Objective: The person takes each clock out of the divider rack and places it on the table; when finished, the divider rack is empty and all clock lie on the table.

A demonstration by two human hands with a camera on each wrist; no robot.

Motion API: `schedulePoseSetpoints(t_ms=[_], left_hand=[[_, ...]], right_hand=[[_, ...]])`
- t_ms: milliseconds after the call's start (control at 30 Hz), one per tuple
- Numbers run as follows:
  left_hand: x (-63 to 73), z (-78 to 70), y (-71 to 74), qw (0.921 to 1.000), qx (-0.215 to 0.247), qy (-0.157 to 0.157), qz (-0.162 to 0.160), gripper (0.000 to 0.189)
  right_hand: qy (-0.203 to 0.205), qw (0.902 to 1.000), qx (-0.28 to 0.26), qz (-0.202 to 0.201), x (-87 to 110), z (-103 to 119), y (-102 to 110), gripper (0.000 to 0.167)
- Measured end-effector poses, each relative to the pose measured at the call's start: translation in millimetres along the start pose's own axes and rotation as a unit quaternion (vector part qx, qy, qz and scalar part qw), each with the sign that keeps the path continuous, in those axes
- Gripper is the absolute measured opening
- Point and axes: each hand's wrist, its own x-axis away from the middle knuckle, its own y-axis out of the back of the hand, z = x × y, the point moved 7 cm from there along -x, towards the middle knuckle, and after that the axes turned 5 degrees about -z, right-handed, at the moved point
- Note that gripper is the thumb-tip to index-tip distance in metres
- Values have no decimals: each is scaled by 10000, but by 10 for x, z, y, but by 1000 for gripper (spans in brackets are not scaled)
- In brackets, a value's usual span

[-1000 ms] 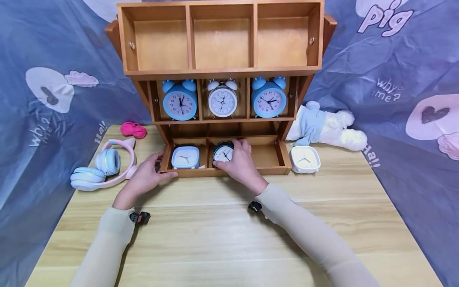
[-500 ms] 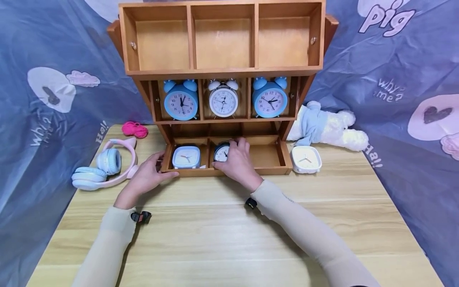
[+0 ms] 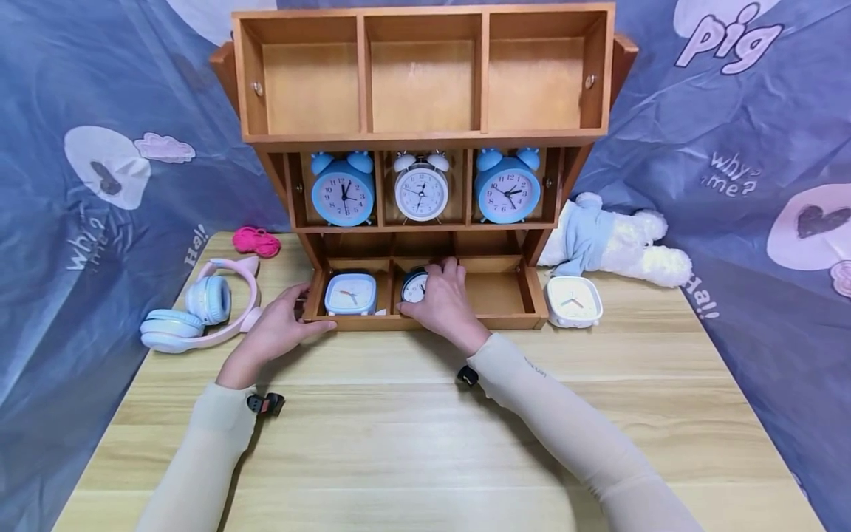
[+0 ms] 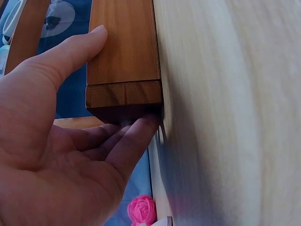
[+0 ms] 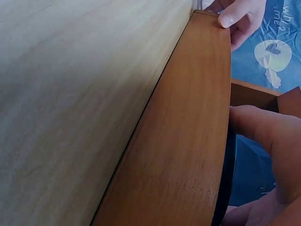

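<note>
My left hand (image 3: 282, 321) grips the lower left corner of the wooden shelf (image 3: 505, 323), thumb along the front board and fingers behind the end, as the left wrist view shows. In the bottom middle compartment my right hand (image 3: 444, 299) holds a round clock (image 3: 413, 287) with a dark rim and white face. The hand covers the clock's right part. In the right wrist view its dark rim (image 5: 229, 172) lies between thumb and fingers, just behind the front board. A light blue square clock (image 3: 350, 294) stands in the compartment to the left.
Two blue twin-bell clocks (image 3: 343, 196) and a white one (image 3: 422, 193) fill the middle tier. Right of the shelf are a white square clock (image 3: 574, 301) and a plush toy (image 3: 614, 240). Headphones (image 3: 213, 299) and pink yarn (image 3: 256, 241) lie to the left.
My right hand has shifted slightly left around the round clock and covers more of its face. The left hand stays at the shelf corner. The head view has shifted a little.
</note>
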Motion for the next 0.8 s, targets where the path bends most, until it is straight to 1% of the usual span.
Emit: schedulePoseSetpoints(t_ms=[100,500,633,800], left_hand=[[4,-13,1,10000,-23,-24,-11,108],[6,39,-6,9999,-48,96,24,109],[-2,39,-5,9999,-75,101,26,110],[-13,39,-10,9999,-21,101,51,110]], right_hand=[[-8,10000,14,-18,-1,-8,0,93],[130,9995,259,84,-4,-12,5,97],[86,9997,195,68,-24,-18,0,95],[-98,9999,73,73,-37,-40,-1,91]])
